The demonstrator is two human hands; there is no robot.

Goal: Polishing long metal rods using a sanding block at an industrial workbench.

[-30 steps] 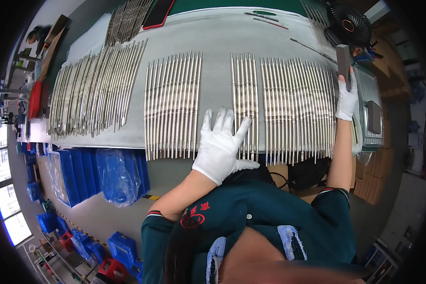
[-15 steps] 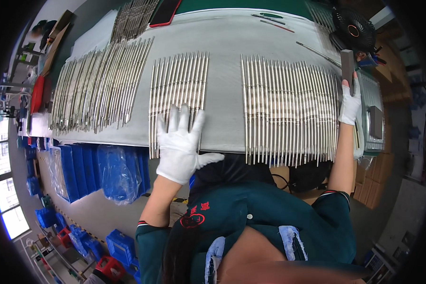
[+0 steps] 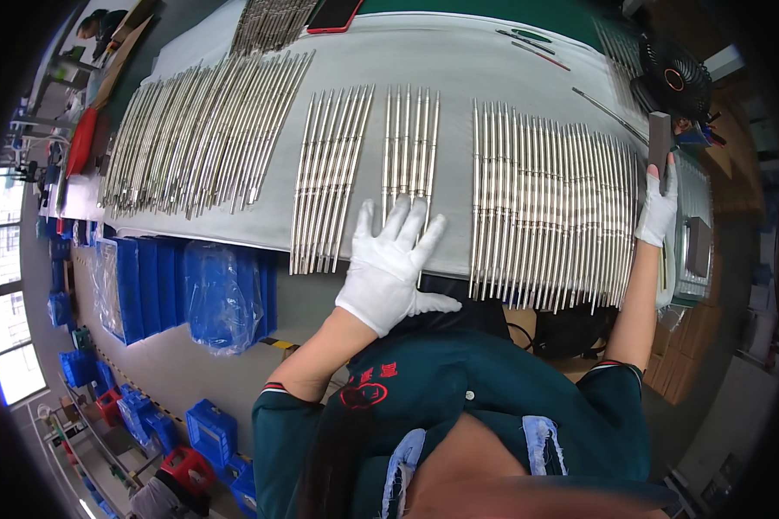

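Long shiny metal rods lie side by side in rows on a white cloth point(image 3: 459, 60) over the bench. My left hand point(image 3: 392, 264), in a white glove, lies flat with fingers spread on the near ends of a small group of rods point(image 3: 409, 143). Left of it lies another group of rods point(image 3: 331, 173). On the right is a wide row of rods point(image 3: 550, 208). My right hand point(image 3: 658, 208), also gloved, holds a grey rectangular block point(image 3: 659, 145) upright at that row's right edge.
More rods point(image 3: 195, 130) lie at the far left. A black fan point(image 3: 675, 78) stands at the back right, a red phone point(image 3: 336, 13) at the back. Blue bins point(image 3: 182, 290) in plastic wrap sit below the bench's left edge.
My left hand has shifted to the right along the rods, splitting off a small group. The right hand stays on the grey block.
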